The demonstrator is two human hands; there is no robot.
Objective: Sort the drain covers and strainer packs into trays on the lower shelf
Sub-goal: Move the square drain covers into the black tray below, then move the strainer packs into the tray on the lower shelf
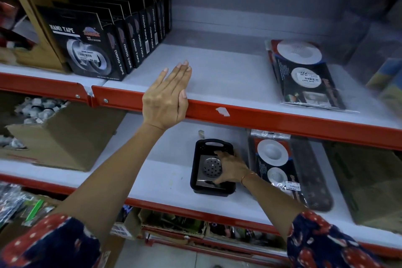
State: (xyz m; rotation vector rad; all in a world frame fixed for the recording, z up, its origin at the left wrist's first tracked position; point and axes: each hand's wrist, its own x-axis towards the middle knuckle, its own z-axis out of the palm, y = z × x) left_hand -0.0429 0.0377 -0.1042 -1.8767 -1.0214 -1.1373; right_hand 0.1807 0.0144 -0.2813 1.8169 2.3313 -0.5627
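Note:
A small black tray point(199, 159) sits on the lower shelf point(165, 178). Inside it lies a square metal drain cover point(211, 167) with a round perforated centre. My right hand point(231, 168) is in the tray, fingers closed around the cover's right edge. To the right, a long dark tray point(313, 172) holds strainer packs point(274, 165) with white round strainers. More strainer packs point(304, 74) lie stacked on the upper shelf at the right. My left hand point(166, 98) rests flat and empty on the upper shelf's red front edge, fingers stretched out.
Black nano tape boxes point(108, 39) stand in a row at the upper shelf's left. A cardboard box point(65, 135) of small parts sits at the lower shelf's left, another brown box point(367, 183) at its right. Boxes fill the bottom level.

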